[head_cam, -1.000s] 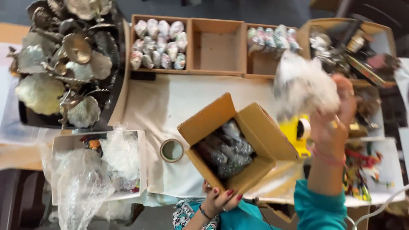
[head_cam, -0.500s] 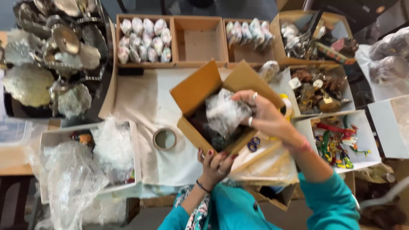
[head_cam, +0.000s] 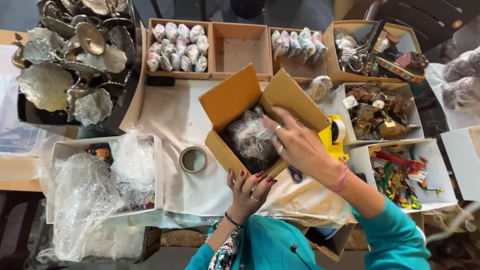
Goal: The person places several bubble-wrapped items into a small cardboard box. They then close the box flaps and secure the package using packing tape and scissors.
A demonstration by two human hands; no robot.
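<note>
Cardboard box (head_cam: 235,97) with its flaps standing open sits at the middle of the cloth-covered table (head_cam: 170,120), tilted a little, and a bubble-wrapped bundle (head_cam: 251,136) lies inside it. The right hand (head_cam: 300,147) reaches in from the right over the box's near right flap, fingers spread narrow and pressed onto the bundle, not closed round it. The left hand (head_cam: 247,192) supports the box from the near side, fingers curled up against its near wall and bottom edge. Just left of the box a roll of tape (head_cam: 193,159) lies flat on the cloth. A yellow tape dispenser (head_cam: 335,135) pokes out at the right behind the right hand, and blue scissor handles (head_cam: 295,174) show under the wrist. At the far side a row of open boxes holds wrapped pieces (head_cam: 179,42); the middle one is bare. Metal leaf-shaped dishes (head_cam: 70,65) crowd the far left, and loose plastic wrap (head_cam: 90,200) fills a white box near left.
</note>
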